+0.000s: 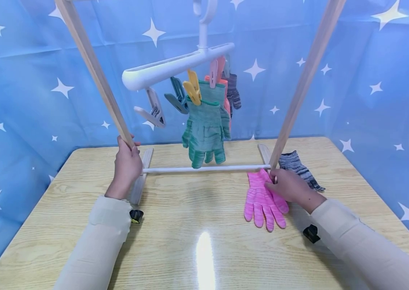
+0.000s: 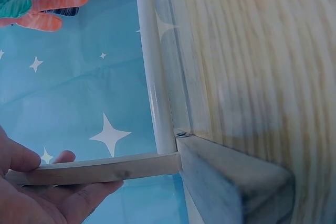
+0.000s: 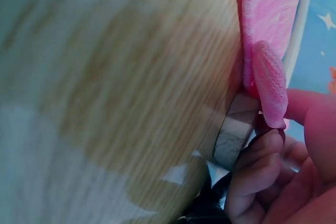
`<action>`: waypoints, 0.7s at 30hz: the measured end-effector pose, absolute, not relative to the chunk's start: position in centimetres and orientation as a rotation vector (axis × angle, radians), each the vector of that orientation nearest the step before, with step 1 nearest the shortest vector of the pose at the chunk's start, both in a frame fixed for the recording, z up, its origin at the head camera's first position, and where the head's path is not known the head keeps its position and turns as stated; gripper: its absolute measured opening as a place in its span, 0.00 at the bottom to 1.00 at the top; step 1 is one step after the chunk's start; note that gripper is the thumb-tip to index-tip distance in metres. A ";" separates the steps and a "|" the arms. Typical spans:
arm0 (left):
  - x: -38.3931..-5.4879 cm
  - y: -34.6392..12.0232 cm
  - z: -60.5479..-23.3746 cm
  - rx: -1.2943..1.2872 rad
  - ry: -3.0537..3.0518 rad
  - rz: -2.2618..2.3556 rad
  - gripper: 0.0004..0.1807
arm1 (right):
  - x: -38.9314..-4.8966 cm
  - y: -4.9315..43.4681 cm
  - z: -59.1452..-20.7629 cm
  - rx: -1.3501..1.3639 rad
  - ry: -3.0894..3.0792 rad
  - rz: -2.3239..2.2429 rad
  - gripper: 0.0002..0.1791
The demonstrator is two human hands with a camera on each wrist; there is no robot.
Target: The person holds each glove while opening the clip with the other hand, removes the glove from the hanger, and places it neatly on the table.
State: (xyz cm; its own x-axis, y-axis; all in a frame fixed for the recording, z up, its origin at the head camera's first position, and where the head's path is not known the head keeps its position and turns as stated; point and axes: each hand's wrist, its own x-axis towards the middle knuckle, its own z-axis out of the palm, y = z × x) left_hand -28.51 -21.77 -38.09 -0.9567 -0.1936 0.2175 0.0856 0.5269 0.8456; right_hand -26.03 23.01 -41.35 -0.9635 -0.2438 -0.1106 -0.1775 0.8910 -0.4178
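Pale sleeves (image 1: 97, 237) nearest; left hand (image 1: 126, 167) gripping left post (image 1: 97, 70), right hand (image 1: 286, 185) pinching right post (image 1: 304, 88), towards far edge of counter (image 1: 168, 229)—best steady evenly, pink glove (image 1: 261, 199) clear.

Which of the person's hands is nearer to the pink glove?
Right. In the head view the right hand overlaps the upper right side of the pink glove; the left hand is well to the glove's left, gripping the left wooden post.

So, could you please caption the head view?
Left grip holds a wooden post, right grip against a pink glove, green gloves hanging between.
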 end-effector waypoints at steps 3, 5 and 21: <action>-28.6 -21.8 -38.0 0.096 -2.492 -1.399 0.20 | -26.1 23.0 -41.4 -0.354 2.909 -0.611 0.09; -28.6 -21.8 -38.0 0.096 -2.495 -1.399 0.21 | -26.1 23.1 -41.5 -0.374 2.920 -0.605 0.10; -28.8 -21.7 -38.1 0.110 -2.498 -1.396 0.20 | -26.3 23.1 -41.6 -0.364 2.896 -0.608 0.09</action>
State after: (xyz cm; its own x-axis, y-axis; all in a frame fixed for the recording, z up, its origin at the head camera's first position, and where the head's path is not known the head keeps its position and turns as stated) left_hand -28.75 -21.74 -38.10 -0.9587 -0.1996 0.2028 0.0681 0.5310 0.8446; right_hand -26.32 23.08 -41.64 -0.9576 -0.2681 -0.1054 -0.2031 0.8878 -0.4130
